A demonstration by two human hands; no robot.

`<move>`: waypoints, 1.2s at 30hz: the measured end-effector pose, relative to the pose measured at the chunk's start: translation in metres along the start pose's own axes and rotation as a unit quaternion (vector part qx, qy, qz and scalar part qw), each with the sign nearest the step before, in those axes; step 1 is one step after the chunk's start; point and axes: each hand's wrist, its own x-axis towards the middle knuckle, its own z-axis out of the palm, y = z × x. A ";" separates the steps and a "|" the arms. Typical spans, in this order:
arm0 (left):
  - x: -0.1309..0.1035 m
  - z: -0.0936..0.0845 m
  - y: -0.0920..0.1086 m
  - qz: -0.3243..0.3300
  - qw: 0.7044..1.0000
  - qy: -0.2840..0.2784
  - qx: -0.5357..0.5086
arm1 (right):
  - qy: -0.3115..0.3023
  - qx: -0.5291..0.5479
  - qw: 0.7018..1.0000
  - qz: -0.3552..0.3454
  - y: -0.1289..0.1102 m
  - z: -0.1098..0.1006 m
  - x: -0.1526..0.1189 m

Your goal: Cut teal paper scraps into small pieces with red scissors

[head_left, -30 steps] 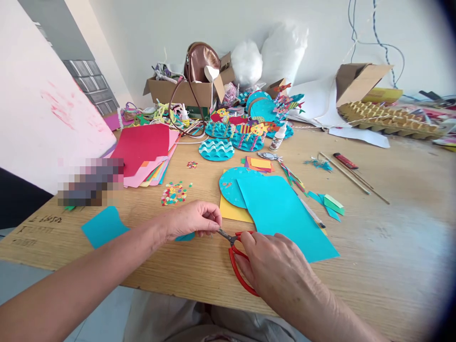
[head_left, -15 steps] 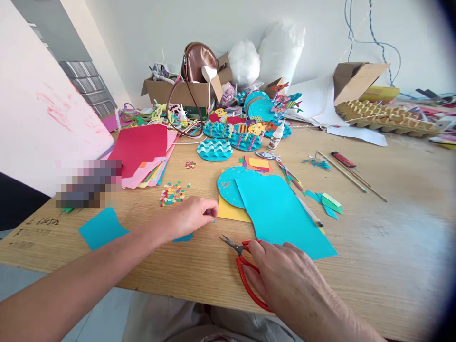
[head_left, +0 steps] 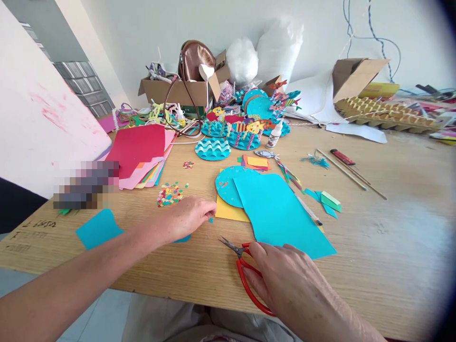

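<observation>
My right hand [head_left: 288, 275] grips a pair of red-handled scissors [head_left: 245, 268] near the table's front edge, the blades slightly parted and pointing up-left. My left hand [head_left: 194, 214] is closed with its fingertips bunched together beside the yellow sheet [head_left: 231, 210]. A tiny blue scrap [head_left: 211, 220] shows just below those fingertips; I cannot tell whether they hold it. A large blue sheet [head_left: 285, 213] with a curved left edge overlaps a round blue disc [head_left: 230, 185]. Another blue piece [head_left: 99, 229] lies to the left, and my left hand partly hides a further blue piece [head_left: 183, 239].
Colourful paper dots [head_left: 171, 194] lie beyond my left hand. Stacked coloured sheets [head_left: 137, 147] sit at the left. Farther back stand wavy blue decorated discs [head_left: 213, 149], a glue bottle [head_left: 274, 135] and a cardboard box [head_left: 167, 91]. A cutter [head_left: 342, 157] and sticks [head_left: 340, 168] lie right.
My left fingers have shifted slightly, and more of the tiny blue scrap shows below them. The scissors stay in my right hand in nearly the same place. The view has moved a little.
</observation>
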 end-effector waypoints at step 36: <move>-0.003 -0.004 -0.005 -0.063 0.994 0.038 -0.087 | -0.046 -0.003 0.998 0.043 -0.002 -0.011 0.003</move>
